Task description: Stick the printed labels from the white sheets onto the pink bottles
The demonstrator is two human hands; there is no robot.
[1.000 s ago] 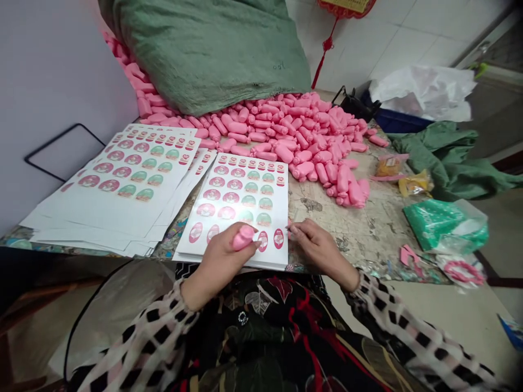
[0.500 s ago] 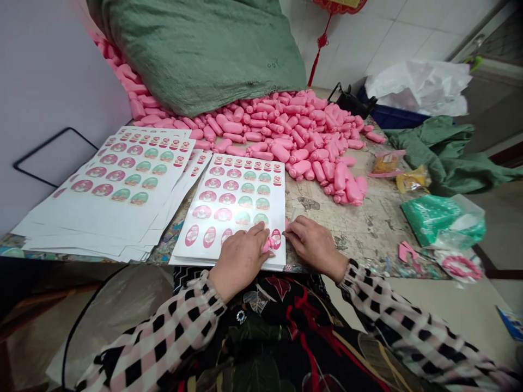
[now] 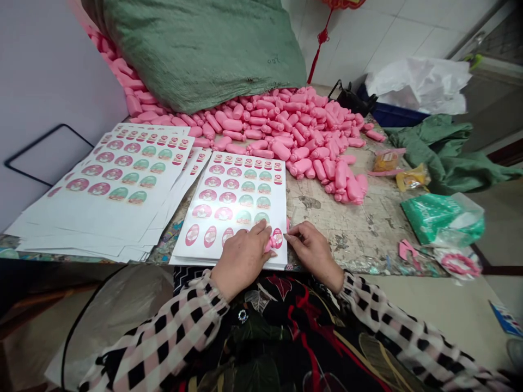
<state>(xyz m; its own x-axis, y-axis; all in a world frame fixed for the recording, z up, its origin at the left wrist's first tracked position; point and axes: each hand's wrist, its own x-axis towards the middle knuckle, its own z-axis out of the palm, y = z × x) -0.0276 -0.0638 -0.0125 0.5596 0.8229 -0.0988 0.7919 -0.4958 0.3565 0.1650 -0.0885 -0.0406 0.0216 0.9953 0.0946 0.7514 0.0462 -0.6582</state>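
My left hand [image 3: 241, 258] rests on the lower right part of a sticker sheet [image 3: 232, 256], its fingers curled on a small pink bottle [image 3: 270, 244] that is mostly covered. Just right of the bottle, an oval pink sticker [image 3: 277, 237] shows near the sheet's right edge. My right hand [image 3: 312, 253] lies on the table at that edge, thumb and fingers pinched together. A small dark tip pokes out of the pinch toward the oval sticker; what it belongs to is hidden. Round pink and green stickers cover the sheet's middle.
Another stack of sticker sheets [image 3: 93, 218] lies at left. Behind, many pink bottles [image 3: 281, 128] spill from under a green sack [image 3: 204, 49]. At right on the worn table [image 3: 351, 234] are small packets [image 3: 412, 177], a green package [image 3: 433, 220] and pink-handled scissors [image 3: 408, 250].
The right hand has shifted slightly right and down, its pinch still at the sheet's edge. The left hand stays on the bottle. The camera view has moved a little.
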